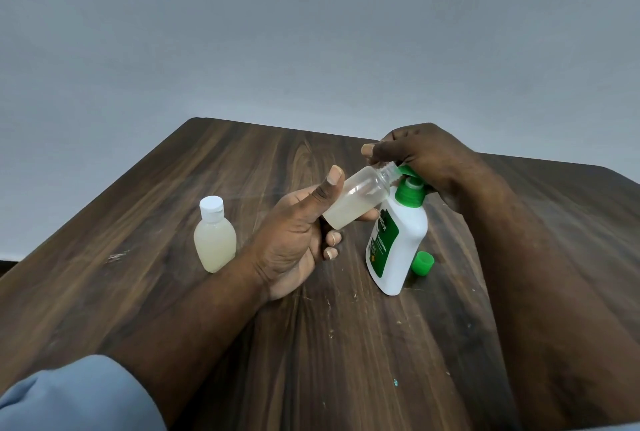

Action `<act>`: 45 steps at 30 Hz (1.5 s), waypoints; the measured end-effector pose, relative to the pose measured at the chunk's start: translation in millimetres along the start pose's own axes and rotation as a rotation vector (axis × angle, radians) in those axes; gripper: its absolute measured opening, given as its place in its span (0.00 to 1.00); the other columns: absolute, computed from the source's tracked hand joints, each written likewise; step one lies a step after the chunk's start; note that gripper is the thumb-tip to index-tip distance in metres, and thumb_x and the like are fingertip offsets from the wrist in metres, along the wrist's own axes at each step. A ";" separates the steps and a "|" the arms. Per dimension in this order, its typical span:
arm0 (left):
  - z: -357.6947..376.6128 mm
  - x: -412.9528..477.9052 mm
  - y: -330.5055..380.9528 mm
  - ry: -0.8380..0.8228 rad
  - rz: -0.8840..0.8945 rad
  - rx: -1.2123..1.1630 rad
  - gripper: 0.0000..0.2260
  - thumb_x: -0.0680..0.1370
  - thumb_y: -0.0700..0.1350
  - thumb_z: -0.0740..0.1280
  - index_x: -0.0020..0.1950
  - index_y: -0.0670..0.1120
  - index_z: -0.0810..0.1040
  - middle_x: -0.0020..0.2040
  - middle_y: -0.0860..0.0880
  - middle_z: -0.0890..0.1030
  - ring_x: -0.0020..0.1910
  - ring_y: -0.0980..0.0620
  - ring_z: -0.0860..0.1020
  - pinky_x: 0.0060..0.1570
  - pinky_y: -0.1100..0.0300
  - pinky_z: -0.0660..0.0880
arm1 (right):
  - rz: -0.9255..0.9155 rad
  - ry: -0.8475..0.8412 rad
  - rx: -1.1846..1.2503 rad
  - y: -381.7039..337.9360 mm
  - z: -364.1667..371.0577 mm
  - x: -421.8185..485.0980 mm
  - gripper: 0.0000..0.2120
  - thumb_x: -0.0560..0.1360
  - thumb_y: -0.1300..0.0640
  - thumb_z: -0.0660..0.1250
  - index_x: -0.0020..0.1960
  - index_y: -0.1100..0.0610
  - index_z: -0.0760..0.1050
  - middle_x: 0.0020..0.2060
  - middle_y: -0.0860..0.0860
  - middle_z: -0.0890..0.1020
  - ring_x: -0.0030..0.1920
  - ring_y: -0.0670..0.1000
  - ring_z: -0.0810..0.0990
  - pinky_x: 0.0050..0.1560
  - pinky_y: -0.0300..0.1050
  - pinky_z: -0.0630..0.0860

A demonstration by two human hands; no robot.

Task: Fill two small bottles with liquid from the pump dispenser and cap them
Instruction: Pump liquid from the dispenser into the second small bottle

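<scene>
My left hand [298, 233] grips a small clear bottle [356, 198], uncapped and tilted, with pale liquid in its lower part. Its open neck sits at the green nozzle of the white pump dispenser [398, 240], which stands on the table. My right hand [426, 160] rests on top of the dispenser's green pump head, fingers curled over it. A second small bottle [214, 240], full of pale liquid and closed with a white cap, stands upright to the left.
A loose green cap [423, 262] lies on the dark wooden table [311, 344] just right of the dispenser's base. The table's far edge runs behind my hands against a plain grey wall. A blue sleeve shows at the bottom left.
</scene>
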State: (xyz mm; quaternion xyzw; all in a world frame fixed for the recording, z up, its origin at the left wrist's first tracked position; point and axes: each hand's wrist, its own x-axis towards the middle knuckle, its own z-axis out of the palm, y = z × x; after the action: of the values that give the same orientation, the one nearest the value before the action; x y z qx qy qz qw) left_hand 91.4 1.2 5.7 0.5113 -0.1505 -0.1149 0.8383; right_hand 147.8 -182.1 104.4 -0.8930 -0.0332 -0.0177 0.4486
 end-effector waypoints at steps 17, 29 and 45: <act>1.1 -1.3 1.1 -0.003 0.000 0.006 0.25 0.77 0.61 0.64 0.65 0.45 0.80 0.52 0.41 0.86 0.29 0.58 0.69 0.27 0.66 0.70 | 0.009 -0.030 -0.023 2.4 1.1 2.8 0.10 0.75 0.52 0.74 0.46 0.60 0.84 0.49 0.60 0.86 0.43 0.57 0.78 0.47 0.54 0.76; 1.0 -0.9 1.4 -0.004 -0.006 -0.016 0.26 0.76 0.62 0.65 0.65 0.44 0.80 0.52 0.41 0.86 0.28 0.59 0.70 0.26 0.66 0.70 | -0.031 -0.003 0.008 -3.4 -2.2 -2.3 0.16 0.75 0.52 0.73 0.51 0.65 0.83 0.53 0.64 0.84 0.43 0.56 0.78 0.47 0.53 0.76; 1.7 -0.7 0.2 0.003 0.002 -0.014 0.28 0.74 0.62 0.67 0.65 0.43 0.80 0.51 0.40 0.86 0.28 0.58 0.70 0.26 0.66 0.69 | -0.020 -0.005 0.008 -0.1 -0.4 1.6 0.15 0.74 0.52 0.75 0.50 0.65 0.82 0.47 0.62 0.85 0.40 0.55 0.77 0.45 0.53 0.75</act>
State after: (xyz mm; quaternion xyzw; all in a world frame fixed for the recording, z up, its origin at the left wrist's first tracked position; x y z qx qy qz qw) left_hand 90.2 0.1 6.6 0.5056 -0.1489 -0.1143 0.8421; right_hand 149.5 -182.2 104.9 -0.8909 -0.0432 -0.0199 0.4518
